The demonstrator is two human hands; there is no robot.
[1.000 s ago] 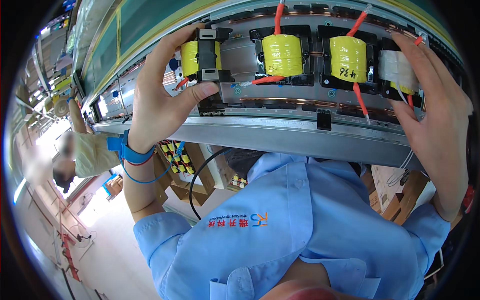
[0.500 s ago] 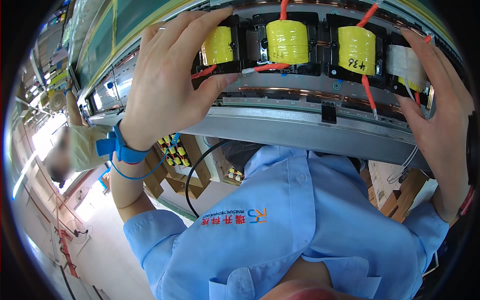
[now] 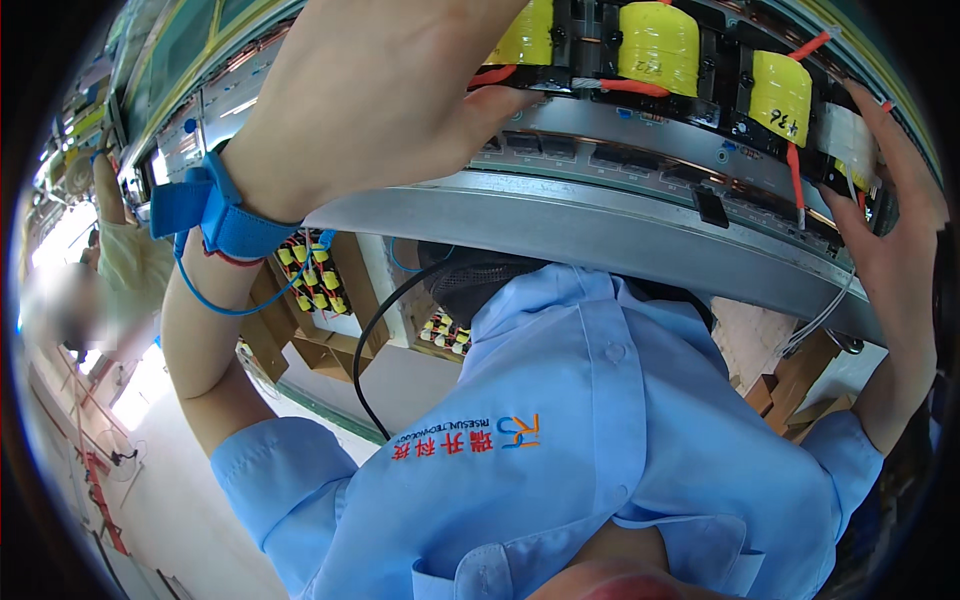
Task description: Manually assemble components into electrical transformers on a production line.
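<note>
A row of yellow-taped coils in black holders with orange leads sits on a grey metal conveyor rail [image 3: 600, 225]. My left hand [image 3: 380, 90], with a blue wrist strap [image 3: 215, 210] on it, covers the leftmost yellow coil [image 3: 525, 35]; the thumb presses under it and the fingers wrap over the top. Two more yellow coils [image 3: 657, 45] [image 3: 780, 95] stand to its right. My right hand [image 3: 890, 250] grips a white-wrapped coil [image 3: 848, 135] at the right end of the row. Thin white wires hang below that hand.
Below the rail are my blue shirt [image 3: 600, 430] and a black cable [image 3: 385, 340]. Wooden crates [image 3: 315, 280] holding several small yellow parts stand under the line. Another person [image 3: 120, 260] works at the far left beside the same line.
My left hand has risen toward the camera and closed further over the leftmost coil, hiding most of it. The row of coils now sits higher and further right. The right hand stays on the white coil.
</note>
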